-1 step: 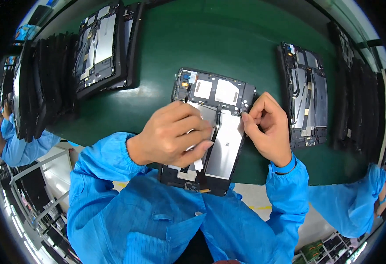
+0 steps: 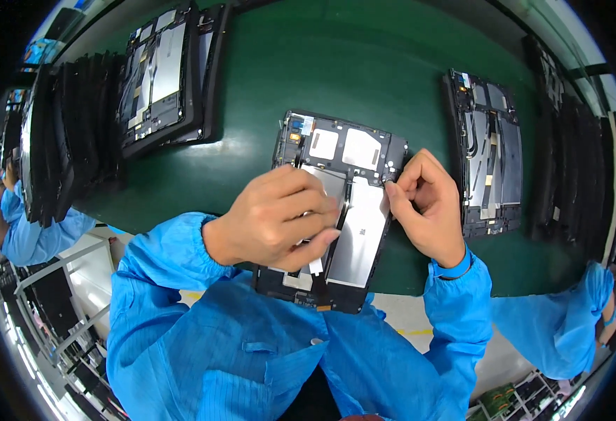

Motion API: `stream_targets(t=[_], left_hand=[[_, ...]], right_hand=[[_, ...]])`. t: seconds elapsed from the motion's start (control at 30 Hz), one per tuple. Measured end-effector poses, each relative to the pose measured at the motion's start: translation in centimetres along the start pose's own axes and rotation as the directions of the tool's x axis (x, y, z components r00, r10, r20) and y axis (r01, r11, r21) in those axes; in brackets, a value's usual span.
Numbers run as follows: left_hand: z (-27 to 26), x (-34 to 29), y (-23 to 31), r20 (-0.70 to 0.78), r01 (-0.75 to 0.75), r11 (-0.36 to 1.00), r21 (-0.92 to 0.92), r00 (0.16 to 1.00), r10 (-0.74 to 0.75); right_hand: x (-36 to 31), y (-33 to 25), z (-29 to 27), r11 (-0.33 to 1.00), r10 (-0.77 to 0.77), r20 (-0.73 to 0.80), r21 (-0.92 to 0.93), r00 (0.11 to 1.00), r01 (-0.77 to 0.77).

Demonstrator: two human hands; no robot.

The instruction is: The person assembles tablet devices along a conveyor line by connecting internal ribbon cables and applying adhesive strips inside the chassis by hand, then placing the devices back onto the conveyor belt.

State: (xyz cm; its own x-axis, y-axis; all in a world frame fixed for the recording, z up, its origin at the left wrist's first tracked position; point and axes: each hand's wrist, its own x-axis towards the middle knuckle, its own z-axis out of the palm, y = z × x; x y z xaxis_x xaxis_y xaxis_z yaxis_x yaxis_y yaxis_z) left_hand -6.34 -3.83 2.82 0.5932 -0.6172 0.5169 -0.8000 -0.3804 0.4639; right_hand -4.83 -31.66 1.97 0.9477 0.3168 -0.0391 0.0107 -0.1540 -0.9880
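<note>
Item one: opened tablet chassis (image 2: 343, 151), back-side up on the green table (image 2: 392, 63), near edge overhanging toward my blue sleeves. My left hand (image 2: 273, 217) lay curled over its middle, fingertips pressing a black ribbon strip (image 2: 339, 217) against the silver panel (image 2: 360, 231); what sat under the palm was hidden. My right hand (image 2: 427, 207) pinched at the chassis's right edge, fingers closed; I could not tell what, if anything, they held. Further chassis: one upper left (image 2: 157, 77), one at right (image 2: 487, 154). Dark stacks at both rims, blurred.
</note>
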Motion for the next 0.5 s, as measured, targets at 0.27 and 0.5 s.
stream_targets(t=[0.27,0.5], left_hand=[[0.3,0.5,0.6,0.031,0.187,0.941,-0.281,0.982,-0.186],[1.3,1.5,2.4,0.117,0.355,0.93,-0.096,0.932,-0.344]], right_hand=[[0.1,0.0,0.1,0.988,0.04,0.055,0.148,0.998,-0.048],[0.1,0.7,0.2,0.967,0.06,0.051,0.245,0.997,-0.07]])
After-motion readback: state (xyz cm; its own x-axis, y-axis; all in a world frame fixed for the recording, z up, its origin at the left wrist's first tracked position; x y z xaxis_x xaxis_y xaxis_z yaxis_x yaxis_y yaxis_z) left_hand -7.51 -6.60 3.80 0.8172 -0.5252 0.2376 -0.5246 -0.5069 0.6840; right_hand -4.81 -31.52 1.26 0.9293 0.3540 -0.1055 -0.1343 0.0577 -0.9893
